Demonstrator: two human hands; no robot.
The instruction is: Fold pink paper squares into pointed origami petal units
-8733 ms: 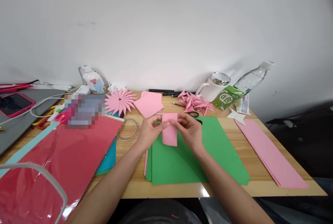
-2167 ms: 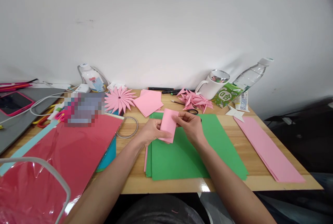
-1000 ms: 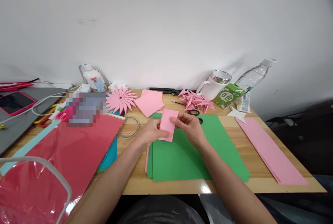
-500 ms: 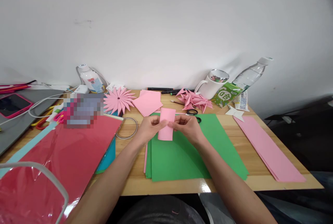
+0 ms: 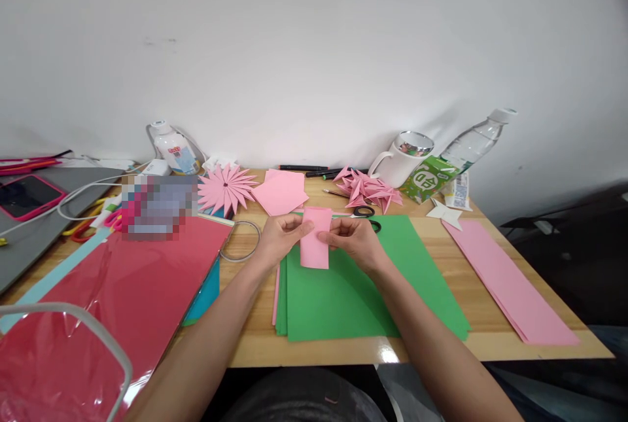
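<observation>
A folded piece of pink paper (image 5: 314,248), narrow and upright, is held between my two hands. My left hand (image 5: 283,237) pinches its left edge, thumb on the front face. On the right edge my right hand (image 5: 354,240) grips it the same way, fingers behind. Both hands are above a stack of green paper (image 5: 373,304). Just beyond them lie square pink sheets (image 5: 280,192) and black-handled scissors (image 5: 364,211), whose blades are mostly hidden. A pink pleated paper star (image 5: 226,188) and a heap of folded pink pieces (image 5: 366,188) are farther back.
Red paper in a clear sleeve (image 5: 118,278) and a phone (image 5: 30,197) occupy the left. A white mug (image 5: 400,163), a green carton (image 5: 429,178) and a water bottle (image 5: 475,140) stand at the back right. Long pink sheets (image 5: 513,284) lie near the right edge.
The pink paper's top edge has come down slightly and its lower end sits a little lower. Both hands keep hold of it; the whole view has shifted slightly.
</observation>
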